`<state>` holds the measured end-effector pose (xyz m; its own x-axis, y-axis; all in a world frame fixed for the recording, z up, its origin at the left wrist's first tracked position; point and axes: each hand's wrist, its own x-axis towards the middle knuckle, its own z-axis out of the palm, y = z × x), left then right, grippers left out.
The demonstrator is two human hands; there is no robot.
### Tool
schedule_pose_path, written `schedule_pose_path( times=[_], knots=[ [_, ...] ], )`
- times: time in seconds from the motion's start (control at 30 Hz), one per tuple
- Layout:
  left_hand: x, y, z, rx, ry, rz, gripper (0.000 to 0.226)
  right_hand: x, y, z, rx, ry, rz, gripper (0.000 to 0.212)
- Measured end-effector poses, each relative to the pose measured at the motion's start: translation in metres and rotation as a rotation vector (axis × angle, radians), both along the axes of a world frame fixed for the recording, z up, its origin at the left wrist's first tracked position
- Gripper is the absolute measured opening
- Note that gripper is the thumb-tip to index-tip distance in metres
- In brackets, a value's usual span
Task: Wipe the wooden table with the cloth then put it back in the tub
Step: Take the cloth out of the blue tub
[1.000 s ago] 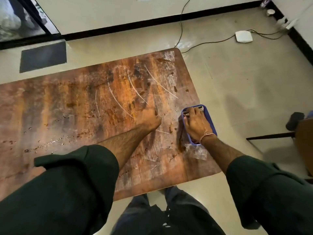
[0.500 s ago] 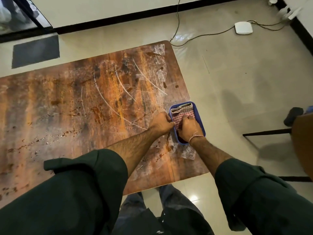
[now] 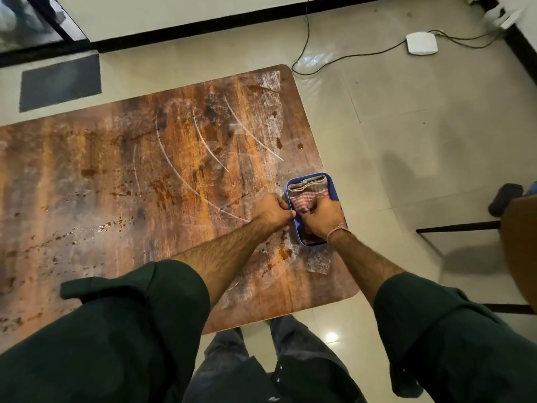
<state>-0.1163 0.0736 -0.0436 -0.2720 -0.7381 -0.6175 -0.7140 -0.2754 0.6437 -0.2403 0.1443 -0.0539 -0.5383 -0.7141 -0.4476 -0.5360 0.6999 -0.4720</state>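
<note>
Head view: blue tub (image 3: 334,189) stands on tabletop (image 3: 145,175), close to its right edge. Checked cloth (image 3: 308,191) lies bunched inside tub. Over tub, right hand (image 3: 323,219) clenches cloth. Alongside, left hand (image 3: 273,209) grips tub's left rim.

A blue tub (image 3: 331,184) stands on the wooden table (image 3: 145,175), right at its right edge and nearer the near right corner than the far one. A red-checked cloth (image 3: 302,199) lies bunched inside it, with a folded beige layer at the tub's far end. The right hand (image 3: 323,218) is inside the tub, its fingers curled into the cloth. The left hand (image 3: 272,209) grips the tub's left rim, the heel of the hand resting on the table. Pale curved streaks cross the tabletop. Both rolled sleeves are dark green.
</note>
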Motion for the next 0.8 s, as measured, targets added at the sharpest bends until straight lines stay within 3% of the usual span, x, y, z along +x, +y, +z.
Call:
schedule_pose_path(
  times=[0.13,0.27,0.33,0.4,0.47,0.53,0.63,0.73,0.8],
  knots=[
    [0.004,-0.001,-0.005,-0.013,-0.012,-0.004,0.025,-0.005,0.012,0.013,-0.184,-0.233,-0.205,0.009],
    [0.005,0.002,-0.001,-0.029,0.042,0.019,0.023,-0.002,0.015,0.029,-0.393,-0.64,-0.494,0.014],
    [0.007,0.003,0.004,0.065,0.161,0.08,0.028,0.0,0.014,0.035,-0.44,-0.907,-0.584,0.012],
    [0.014,0.001,0.01,0.204,0.294,0.135,0.036,0.004,0.011,0.041,-0.422,-1.207,-0.636,0.032],
    [0.024,-0.002,0.018,0.355,0.432,0.207,0.05,0.008,0.004,0.047,-0.385,-1.394,-0.632,0.034],
    [0.041,-0.006,0.023,0.45,0.542,0.301,0.05,0.019,-0.004,0.051,-0.37,-1.436,-0.564,0.031],
    [0.074,-0.014,0.025,0.518,0.666,0.449,0.012,0.041,-0.017,0.053,-0.312,-1.414,-0.464,0.027],
    [0.109,-0.015,0.024,0.466,0.726,0.568,0.022,0.072,-0.028,0.054,-0.171,-1.371,-0.256,0.041],
    [0.129,-0.011,0.021,0.44,0.736,0.616,0.028,0.094,-0.035,0.051,-0.209,-1.2,-0.081,0.035]
  ],
)
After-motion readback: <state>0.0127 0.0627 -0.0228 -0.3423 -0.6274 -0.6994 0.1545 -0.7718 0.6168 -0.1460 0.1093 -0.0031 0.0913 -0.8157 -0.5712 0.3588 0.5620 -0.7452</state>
